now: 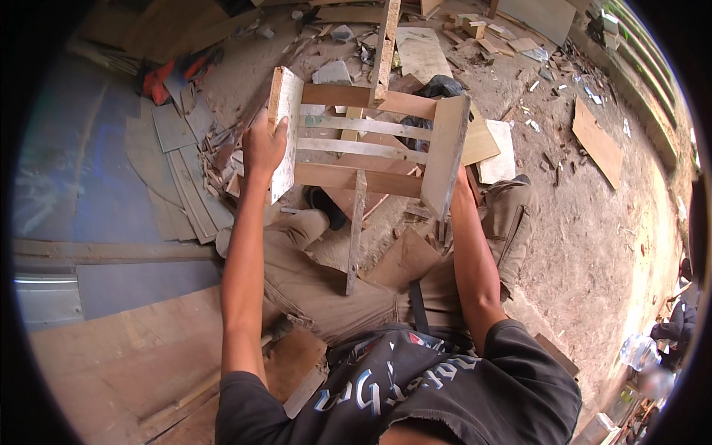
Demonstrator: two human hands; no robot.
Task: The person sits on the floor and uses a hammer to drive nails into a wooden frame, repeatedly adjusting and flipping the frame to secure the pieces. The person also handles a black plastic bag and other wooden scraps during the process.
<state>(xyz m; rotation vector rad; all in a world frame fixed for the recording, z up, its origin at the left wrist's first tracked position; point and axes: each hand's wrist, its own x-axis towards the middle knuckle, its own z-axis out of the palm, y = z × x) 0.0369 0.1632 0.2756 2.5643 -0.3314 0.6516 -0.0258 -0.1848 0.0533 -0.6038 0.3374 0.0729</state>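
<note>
A slatted wooden frame (pixel 319 176) is raised in front of me, above my lap. Its two end boards are joined by several thin crosswise slats, some reddish-brown and some pale. My left hand (pixel 265 148) grips the white-smeared left end board (pixel 286 137), thumb on its inner face. My right hand (pixel 461 178) reaches behind the right end board (pixel 446 152), which hides its fingers. One narrow wooden strip (pixel 357 237) extends from the near slat toward my lap. Another strip (pixel 385 55) rises from the far slat.
Wood scraps and rubble litter the dirt floor ahead. Grey-blue sheets (pixel 81 163) and stacked boards (pixel 185 189) lie at left. A brown panel (pixel 597 142) lies at right, near a low ledge (pixel 630 81). A clear plastic bottle (pixel 638 351) is at lower right.
</note>
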